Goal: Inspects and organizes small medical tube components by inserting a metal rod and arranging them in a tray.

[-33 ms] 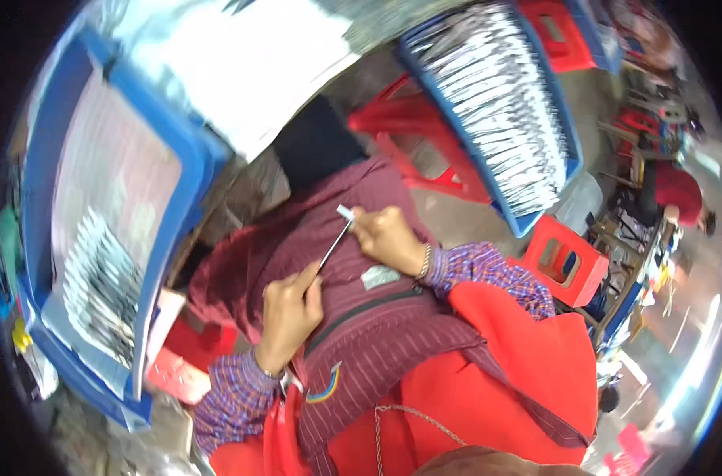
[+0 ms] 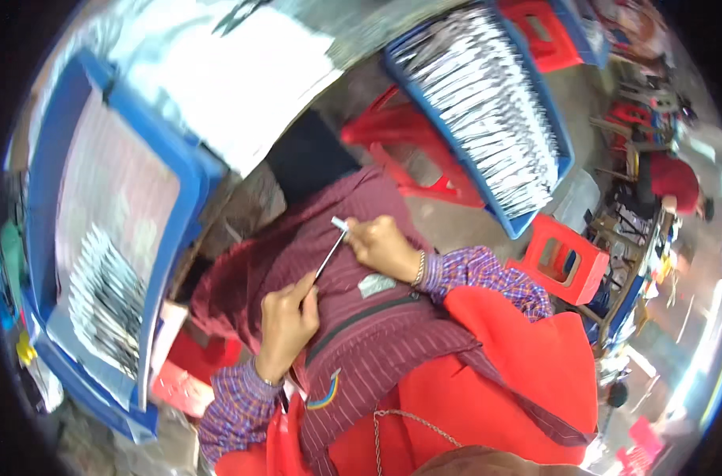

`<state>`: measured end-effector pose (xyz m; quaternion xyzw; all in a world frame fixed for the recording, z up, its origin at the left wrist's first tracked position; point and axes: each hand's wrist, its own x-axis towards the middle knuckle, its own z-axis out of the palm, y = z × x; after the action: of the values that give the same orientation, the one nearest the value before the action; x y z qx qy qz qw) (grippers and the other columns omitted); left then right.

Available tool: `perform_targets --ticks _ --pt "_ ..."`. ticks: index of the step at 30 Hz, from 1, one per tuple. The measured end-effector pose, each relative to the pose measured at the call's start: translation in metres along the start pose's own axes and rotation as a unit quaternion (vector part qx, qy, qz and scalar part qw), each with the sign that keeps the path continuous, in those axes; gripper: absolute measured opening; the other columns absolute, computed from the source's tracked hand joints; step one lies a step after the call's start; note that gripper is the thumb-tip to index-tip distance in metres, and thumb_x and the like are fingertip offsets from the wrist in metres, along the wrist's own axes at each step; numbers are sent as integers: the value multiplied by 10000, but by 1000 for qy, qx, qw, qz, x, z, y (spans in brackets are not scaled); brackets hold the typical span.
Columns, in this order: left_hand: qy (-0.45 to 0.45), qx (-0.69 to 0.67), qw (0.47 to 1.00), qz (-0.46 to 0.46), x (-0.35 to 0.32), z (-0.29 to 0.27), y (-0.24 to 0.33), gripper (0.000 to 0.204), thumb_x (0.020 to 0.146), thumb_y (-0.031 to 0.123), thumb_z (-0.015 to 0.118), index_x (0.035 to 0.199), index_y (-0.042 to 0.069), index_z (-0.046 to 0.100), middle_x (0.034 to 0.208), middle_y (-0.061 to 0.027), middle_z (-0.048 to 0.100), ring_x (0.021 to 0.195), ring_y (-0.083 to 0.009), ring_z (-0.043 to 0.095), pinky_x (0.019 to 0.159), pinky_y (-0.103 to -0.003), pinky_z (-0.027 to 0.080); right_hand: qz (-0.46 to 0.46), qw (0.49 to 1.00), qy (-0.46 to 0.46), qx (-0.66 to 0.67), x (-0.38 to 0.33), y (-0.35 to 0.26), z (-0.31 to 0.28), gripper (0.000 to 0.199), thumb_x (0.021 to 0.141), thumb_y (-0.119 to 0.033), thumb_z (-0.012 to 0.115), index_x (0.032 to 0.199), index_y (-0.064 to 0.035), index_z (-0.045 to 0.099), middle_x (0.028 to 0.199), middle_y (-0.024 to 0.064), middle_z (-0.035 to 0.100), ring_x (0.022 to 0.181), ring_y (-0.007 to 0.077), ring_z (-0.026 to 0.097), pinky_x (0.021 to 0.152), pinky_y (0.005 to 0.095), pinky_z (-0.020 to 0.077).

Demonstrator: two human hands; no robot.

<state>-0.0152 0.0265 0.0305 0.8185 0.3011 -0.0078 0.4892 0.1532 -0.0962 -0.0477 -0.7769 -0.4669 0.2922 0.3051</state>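
Note:
Above my lap, over the maroon apron point(image 2: 388, 325), a thin dark and silvery rod point(image 2: 329, 255) slants between my hands. My left hand point(image 2: 288, 327) is closed round its lower end, thumb and fingers pressed together. At the upper end sits a small white piece point(image 2: 339, 224), pinched by the fingers of my right hand point(image 2: 381, 244). The rod's tip meets this piece; whether it goes inside I cannot tell. The exact kind of rod is too small to make out.
A blue crate point(image 2: 188, 178) on the left holds a pale sheet and a bundle of thin dark and white pieces. Another blue crate point(image 2: 565, 151), full of similar pieces, rests by a red stool point(image 2: 408, 131). A white-covered table point(image 2: 226, 87) stands ahead. A person point(image 2: 670, 176) sits far right.
The whole view has shifted slightly. The white piece and the rod's upper end appear a little farther left and lower; both hands keep their grip.

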Motion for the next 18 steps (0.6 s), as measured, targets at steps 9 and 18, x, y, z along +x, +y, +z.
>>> perform_targets --ticks 9,18 --pt "-37 -230 964 -125 -11 -10 -10 266 824 64 607 1080 -3 633 778 -4 611 719 -60 542 654 -209 447 126 948 -23 291 5 -5 -43 172 854 -128 556 896 20 633 652 68 621 554 115 600 552 258 497" --pt "-66 -233 961 -133 -18 8 -26 279 816 65 628 1082 -19 629 796 -11 620 734 -58 545 668 -202 447 161 874 92 450 18 34 -127 283 908 -140 539 1143 18 531 881 58 591 757 125 606 685 253 519"
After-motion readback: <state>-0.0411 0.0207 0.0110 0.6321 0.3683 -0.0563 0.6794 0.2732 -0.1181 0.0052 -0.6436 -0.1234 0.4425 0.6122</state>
